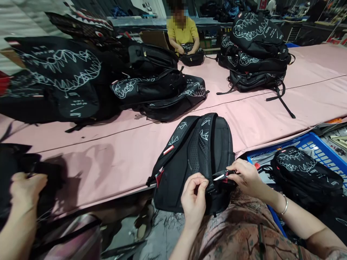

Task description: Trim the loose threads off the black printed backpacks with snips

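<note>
A black backpack (173, 180) leans over the table's near edge against my lap, its padded back and shoulder straps facing up. White line drawings mark the shoulder strap (205, 130). My left hand (193, 196) is closed in a pinch at the lower end of that strap; what lies between the fingertips is too small to make out. In my right hand (245, 177) I grip small thread snips (221, 175), dark-handled with bright pointed blades. Their tips point left, close beside my left fingertips and just above the bag's lower part.
Piled black backpacks (162, 90) cover the pink table's (121, 159) left side, with another stack (257, 61) farther right. A blue crate (320, 144) holding bags stands at my right. A co-worker's hand (28, 187) grips black fabric at left; a person in yellow (185, 30) works opposite.
</note>
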The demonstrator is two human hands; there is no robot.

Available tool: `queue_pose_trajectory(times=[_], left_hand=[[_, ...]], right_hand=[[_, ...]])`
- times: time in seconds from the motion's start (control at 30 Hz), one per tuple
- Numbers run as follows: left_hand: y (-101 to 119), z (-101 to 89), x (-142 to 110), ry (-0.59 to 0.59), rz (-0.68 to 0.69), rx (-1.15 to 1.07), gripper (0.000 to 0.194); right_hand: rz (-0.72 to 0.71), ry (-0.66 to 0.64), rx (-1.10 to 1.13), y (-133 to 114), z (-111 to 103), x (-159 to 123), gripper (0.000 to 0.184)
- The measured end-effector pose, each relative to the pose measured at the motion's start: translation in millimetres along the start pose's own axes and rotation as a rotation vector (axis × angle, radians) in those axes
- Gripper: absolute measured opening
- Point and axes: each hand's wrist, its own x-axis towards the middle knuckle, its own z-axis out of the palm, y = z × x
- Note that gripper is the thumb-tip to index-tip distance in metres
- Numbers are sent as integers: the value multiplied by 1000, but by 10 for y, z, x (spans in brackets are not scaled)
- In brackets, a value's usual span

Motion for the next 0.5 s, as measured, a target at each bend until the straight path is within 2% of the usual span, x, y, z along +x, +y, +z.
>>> queue_pose_trajectory(times=[0.1, 0.33, 0.5], left_hand=[[9, 12, -2, -6, 32, 1, 13], [70, 46, -5, -8, 64, 36, 12], [1, 28, -2, -49, -200, -209, 20]], right_hand=[[-172, -72, -217, -27, -107, 78, 26], [-259, -229, -542, -222, -203, 229, 31], [-262, -198, -432, -110, -193, 224, 34]])
